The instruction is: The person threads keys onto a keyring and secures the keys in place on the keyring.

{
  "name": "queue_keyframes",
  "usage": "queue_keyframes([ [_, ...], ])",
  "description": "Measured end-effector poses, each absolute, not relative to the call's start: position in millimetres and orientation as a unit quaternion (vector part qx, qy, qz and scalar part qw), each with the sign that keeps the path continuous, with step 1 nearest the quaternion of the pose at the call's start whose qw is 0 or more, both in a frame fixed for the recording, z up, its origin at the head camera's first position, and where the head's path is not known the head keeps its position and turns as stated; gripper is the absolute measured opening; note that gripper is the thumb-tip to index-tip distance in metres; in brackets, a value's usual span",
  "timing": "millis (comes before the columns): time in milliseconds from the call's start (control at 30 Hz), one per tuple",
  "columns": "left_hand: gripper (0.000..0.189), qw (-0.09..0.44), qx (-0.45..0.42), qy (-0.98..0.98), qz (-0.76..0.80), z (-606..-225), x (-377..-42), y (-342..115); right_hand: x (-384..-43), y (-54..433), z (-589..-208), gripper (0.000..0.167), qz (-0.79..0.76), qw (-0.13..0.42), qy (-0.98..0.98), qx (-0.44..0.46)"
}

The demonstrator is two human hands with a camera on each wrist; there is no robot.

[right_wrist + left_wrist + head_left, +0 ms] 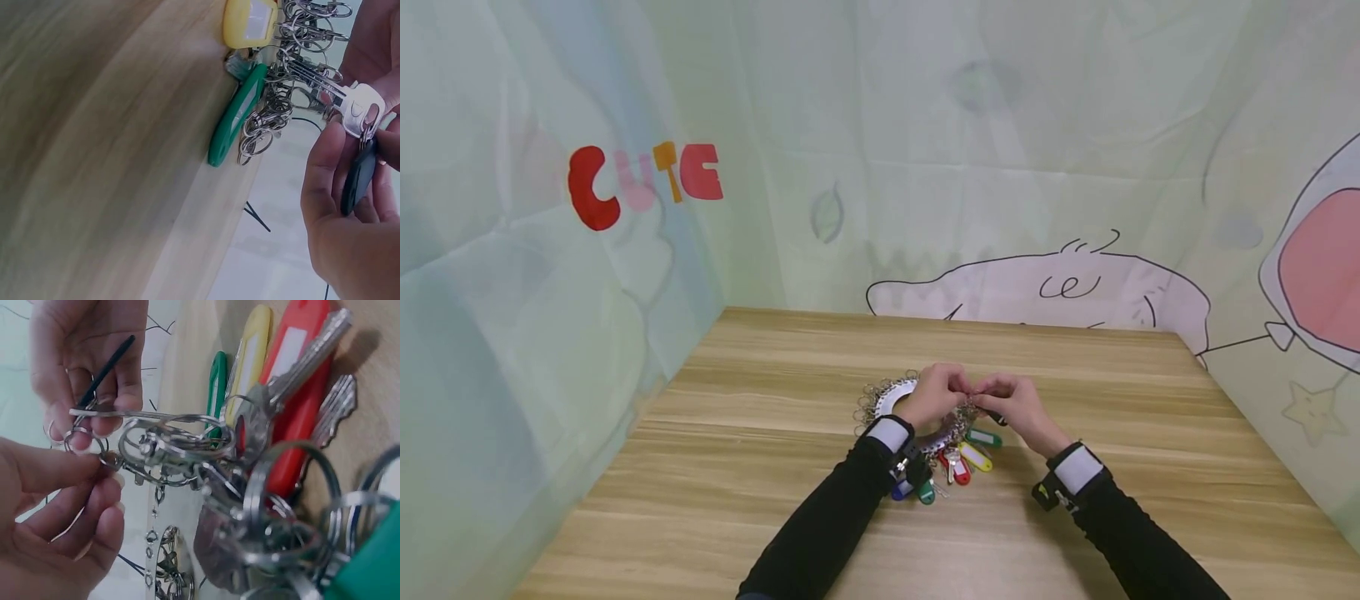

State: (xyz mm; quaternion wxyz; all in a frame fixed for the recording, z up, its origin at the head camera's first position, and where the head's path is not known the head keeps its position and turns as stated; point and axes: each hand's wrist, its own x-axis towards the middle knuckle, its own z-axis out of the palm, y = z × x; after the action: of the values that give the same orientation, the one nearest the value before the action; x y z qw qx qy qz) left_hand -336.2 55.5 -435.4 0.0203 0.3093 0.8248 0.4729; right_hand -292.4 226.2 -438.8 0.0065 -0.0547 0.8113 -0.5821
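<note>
Both hands meet over the far right side of a white ring-shaped holder [889,398] hung with several metal clasps and split rings. My left hand [934,393] pinches a small metal clasp [111,460] between thumb and fingertips. Opposite it, my right hand [1021,410] pinches the split ring of a black key tag [360,178]; a silver key [362,107] hangs on that ring beside the tag. The fingertips nearly touch, and whether ring and clasp are joined is hidden. Below the hands lie a green tag [983,437], a yellow tag [975,456] and a red tag [959,470].
Nearer me, a blue tag [902,489] and a second green tag [927,492] stick out from the holder beside my left wrist. Everything lies on a wood-grain table [760,467]. Printed cloth walls [820,167] rise behind and at both sides.
</note>
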Motion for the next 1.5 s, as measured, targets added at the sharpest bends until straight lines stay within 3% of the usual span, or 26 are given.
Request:
queue_keyframes([
  [467,0.011,0.001,0.315,0.828,0.464,-437.2,-336.8,56.0,-291.4,224.9,-437.8,0.023,-0.584,0.002,0.81,-0.047],
  [1500,0.006,0.019,0.284,0.831,0.477,-436.1,-335.3,58.0,-290.9,226.3,-438.6,0.022,-0.587,0.002,0.808,-0.048],
])
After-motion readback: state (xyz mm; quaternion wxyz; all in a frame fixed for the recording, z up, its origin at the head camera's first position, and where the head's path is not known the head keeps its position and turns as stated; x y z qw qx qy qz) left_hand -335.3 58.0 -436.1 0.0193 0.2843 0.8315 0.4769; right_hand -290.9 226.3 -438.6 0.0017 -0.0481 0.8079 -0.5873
